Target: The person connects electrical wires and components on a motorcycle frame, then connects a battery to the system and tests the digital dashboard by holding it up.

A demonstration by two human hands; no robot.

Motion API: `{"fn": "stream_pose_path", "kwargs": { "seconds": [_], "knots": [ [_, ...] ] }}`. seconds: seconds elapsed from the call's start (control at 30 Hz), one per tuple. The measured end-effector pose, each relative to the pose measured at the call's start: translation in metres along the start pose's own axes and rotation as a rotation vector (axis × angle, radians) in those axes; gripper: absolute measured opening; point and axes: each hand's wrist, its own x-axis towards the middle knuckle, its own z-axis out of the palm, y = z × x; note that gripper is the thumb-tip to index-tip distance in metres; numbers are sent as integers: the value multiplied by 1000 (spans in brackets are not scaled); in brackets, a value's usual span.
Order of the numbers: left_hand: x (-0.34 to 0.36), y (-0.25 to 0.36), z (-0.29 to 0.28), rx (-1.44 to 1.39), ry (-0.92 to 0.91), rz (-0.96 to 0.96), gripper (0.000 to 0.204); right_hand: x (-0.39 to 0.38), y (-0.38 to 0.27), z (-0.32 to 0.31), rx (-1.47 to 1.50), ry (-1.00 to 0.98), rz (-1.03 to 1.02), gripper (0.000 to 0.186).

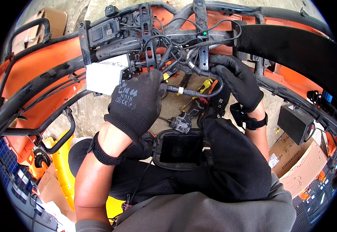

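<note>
My left hand (135, 104), in a black knit glove, is closed around the end of a thick black cable (189, 92) with a white band. From there the cable loops up toward a wiring bundle on the frame. A small yellow-and-grey piece (170, 73) shows just beyond those fingers; its kind is unclear. My right hand (238, 79), also gloved, has its fingers curled beside a drilled metal bracket (203, 58) and the cable's upper run. What those fingers grip, if anything, is hidden. Next to my left hand sits a silver-white box (104, 78) with plugged-in wires.
A black tubular frame (40, 79) with orange panels (23, 91) curves around me. A power drill (180, 123) and a yellow-handled screwdriver (205, 87) lie below the cable. An open black tray (180, 164) stands between my legs. Cardboard boxes (302, 164) lie at both sides.
</note>
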Motion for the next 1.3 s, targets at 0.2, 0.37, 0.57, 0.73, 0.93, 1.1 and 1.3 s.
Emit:
{"fn": "stream_pose_path", "kwargs": {
  "seconds": [0.2,0.37,0.57,0.73,0.93,1.1,1.3],
  "knots": [
    [0,0,0,-11,3,0,8,0,-1,-1,-8,-11,-10,33],
    [0,-2,2,-7,3,9,8,-1,-3,0,0,-5,3,32],
    [0,-4,3,1,-5,9,7,-1,-6,-1,-10,-13,11,32],
    [4,3,-7,-64,83,-25,12,-1,-5,0,-26,11,7,33],
    [3,0,-41,-211,490,23,10,-2,-5,1,-5,14,-7,33],
    [-7,-1,-40,-199,445,49,10,-17,-7,-8,34,32,31,32],
    [-18,10,-11,-150,271,277,25,-62,9,-29,-248,138,-87,28]
  ]
}}
